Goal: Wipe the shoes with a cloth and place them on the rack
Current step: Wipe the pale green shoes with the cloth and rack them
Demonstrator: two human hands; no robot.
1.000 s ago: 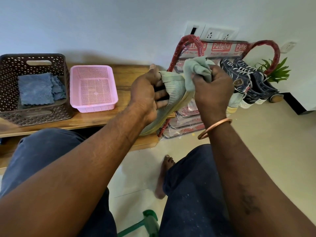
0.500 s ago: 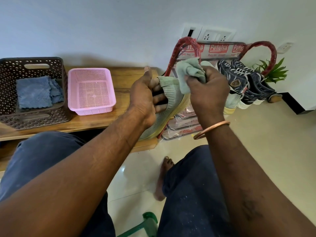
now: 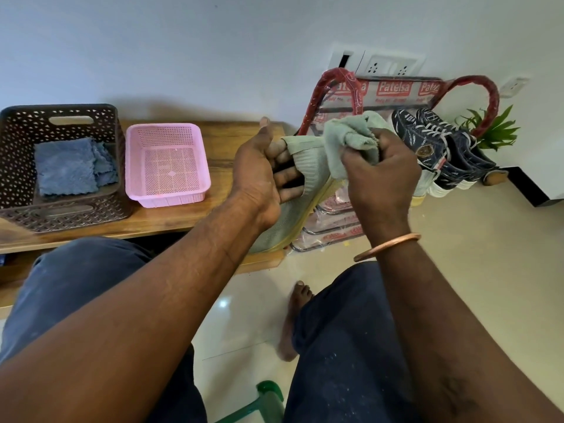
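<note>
Wooden bench point(image 3: 195, 215) along the pale wall point(image 3: 152, 56) carries a brown perforated plastic basket point(image 3: 18, 166) of blue cloths point(image 3: 65, 166) and a pink mesh plastic tray point(image 3: 171, 198). Right of these, the left hand point(image 3: 256, 175) grips a grey-green knit shoe point(image 3: 309, 166), fingers inside its collar, toe slanting down toward the bench edge. The right hand point(image 3: 381, 175) pinches a bunched pale green cloth point(image 3: 351, 134) against that collar. The red-framed rack point(image 3: 393, 90) stands just behind, nearer the right hand.

Lighting: bright, soft, even; source not visible. Shadows: faint diffuse band on wall point(image 3: 189, 109) above bench point(image 3: 183, 221). Glare: one small white spot on glossy floor point(image 3: 223, 303); sheen on rack point(image 3: 393, 90) wrapping. Distortion: wide-angle bowing toward edges. Focus: centre sharp, near forearms point(image 3: 137, 315) slightly soft.
</note>
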